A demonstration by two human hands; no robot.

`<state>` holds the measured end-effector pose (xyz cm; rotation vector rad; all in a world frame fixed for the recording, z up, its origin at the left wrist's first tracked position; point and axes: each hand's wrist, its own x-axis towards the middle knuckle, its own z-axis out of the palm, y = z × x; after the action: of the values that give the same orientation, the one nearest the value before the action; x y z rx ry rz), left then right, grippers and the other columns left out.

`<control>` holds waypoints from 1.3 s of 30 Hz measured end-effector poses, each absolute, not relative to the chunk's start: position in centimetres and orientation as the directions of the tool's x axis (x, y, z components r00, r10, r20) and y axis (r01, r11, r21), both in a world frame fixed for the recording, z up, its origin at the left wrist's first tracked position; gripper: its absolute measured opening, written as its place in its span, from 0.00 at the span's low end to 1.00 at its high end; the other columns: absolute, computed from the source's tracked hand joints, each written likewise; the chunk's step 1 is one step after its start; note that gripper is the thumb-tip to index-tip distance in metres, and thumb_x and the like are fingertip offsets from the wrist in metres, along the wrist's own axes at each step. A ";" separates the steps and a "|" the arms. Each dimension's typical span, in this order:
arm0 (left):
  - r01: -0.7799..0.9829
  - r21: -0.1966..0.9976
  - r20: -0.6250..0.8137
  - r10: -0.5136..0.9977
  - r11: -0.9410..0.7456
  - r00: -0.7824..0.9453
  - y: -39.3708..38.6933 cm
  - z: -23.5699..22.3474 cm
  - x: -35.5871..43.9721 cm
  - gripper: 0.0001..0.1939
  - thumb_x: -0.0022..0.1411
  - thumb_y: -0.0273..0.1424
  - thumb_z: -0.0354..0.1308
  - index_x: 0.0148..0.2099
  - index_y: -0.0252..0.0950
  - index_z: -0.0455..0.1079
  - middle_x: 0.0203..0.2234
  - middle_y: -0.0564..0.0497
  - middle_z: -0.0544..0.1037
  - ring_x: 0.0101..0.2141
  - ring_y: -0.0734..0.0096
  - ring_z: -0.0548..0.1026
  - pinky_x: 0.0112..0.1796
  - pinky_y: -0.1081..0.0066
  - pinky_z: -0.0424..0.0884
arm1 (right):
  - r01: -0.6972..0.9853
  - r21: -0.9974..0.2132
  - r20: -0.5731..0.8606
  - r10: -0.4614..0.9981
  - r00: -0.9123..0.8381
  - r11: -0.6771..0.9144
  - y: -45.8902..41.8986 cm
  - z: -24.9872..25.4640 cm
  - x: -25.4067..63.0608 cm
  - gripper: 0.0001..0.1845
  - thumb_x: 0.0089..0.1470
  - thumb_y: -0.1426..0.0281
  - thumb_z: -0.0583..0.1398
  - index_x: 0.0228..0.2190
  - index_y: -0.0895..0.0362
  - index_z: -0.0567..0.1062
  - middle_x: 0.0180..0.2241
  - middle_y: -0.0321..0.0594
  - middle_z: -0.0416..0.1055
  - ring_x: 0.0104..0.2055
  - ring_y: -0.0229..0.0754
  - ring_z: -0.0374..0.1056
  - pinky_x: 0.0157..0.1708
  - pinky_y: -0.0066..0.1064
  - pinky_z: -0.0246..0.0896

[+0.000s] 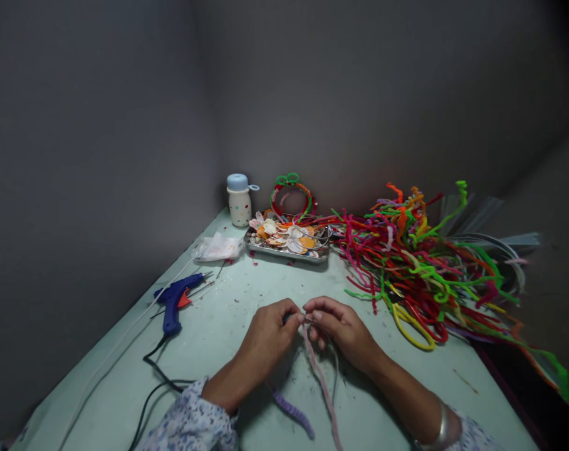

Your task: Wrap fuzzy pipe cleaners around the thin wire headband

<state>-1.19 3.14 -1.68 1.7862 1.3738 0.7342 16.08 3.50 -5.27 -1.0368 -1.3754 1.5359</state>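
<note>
My left hand [271,335] is closed, its thumb and forefinger pinching the top of a pale pink pipe cleaner [318,374]. Close beside it, my right hand [344,331] is closed too, with its thumb and fingertips at the same end. The pink length trails down toward the table's near edge. A thin grey strand [336,369] runs down from under my right fingers; where it begins is hidden. Below my left wrist lies a fuzzy purple pipe cleaner [292,411], one end hidden by the hand and sleeve.
A blue glue gun [174,300] with a black cord lies left, near a plastic bag [219,247]. Behind are a bottle [240,203], a metal tray [284,255] of petal-like pieces and a colourful ring [272,203]. Right: piled pipe cleaners [425,250] and yellow-handled scissors [409,332].
</note>
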 end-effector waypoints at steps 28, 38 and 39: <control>0.247 0.969 -0.090 0.952 0.016 0.292 3.1 -1.9 -1.4 0.15 0.60 0.40 0.50 0.30 0.33 0.67 0.16 0.58 0.63 0.19 0.78 0.58 0.22 0.76 0.54 | -0.146 -0.916 -0.231 0.788 -0.571 -0.374 3.6 -5.6 16.4 0.13 0.52 0.62 0.62 0.27 0.60 0.69 0.21 0.37 0.72 0.17 0.32 0.66 0.14 0.20 0.50; 0.223 0.973 -0.126 0.941 0.056 0.313 3.5 -2.1 -1.6 0.16 0.60 0.41 0.51 0.30 0.33 0.66 0.16 0.58 0.61 0.18 0.79 0.56 0.20 0.76 0.51 | -0.125 -0.917 -0.283 0.837 -0.469 -0.380 3.5 -4.9 16.2 0.15 0.48 0.61 0.65 0.25 0.58 0.67 0.18 0.31 0.67 0.16 0.29 0.59 0.17 0.21 0.52; 0.225 0.973 -0.130 0.940 0.059 0.315 3.4 -2.1 -1.6 0.16 0.60 0.42 0.51 0.30 0.33 0.66 0.16 0.58 0.61 0.18 0.79 0.56 0.20 0.76 0.51 | -0.122 -0.919 -0.280 0.838 -0.468 -0.375 3.4 -4.8 16.2 0.15 0.48 0.61 0.65 0.26 0.58 0.68 0.18 0.31 0.67 0.16 0.29 0.58 0.17 0.21 0.52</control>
<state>-1.60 3.45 -2.11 1.4284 1.1483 0.7806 16.22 3.45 -4.81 -1.0381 -1.1808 1.9047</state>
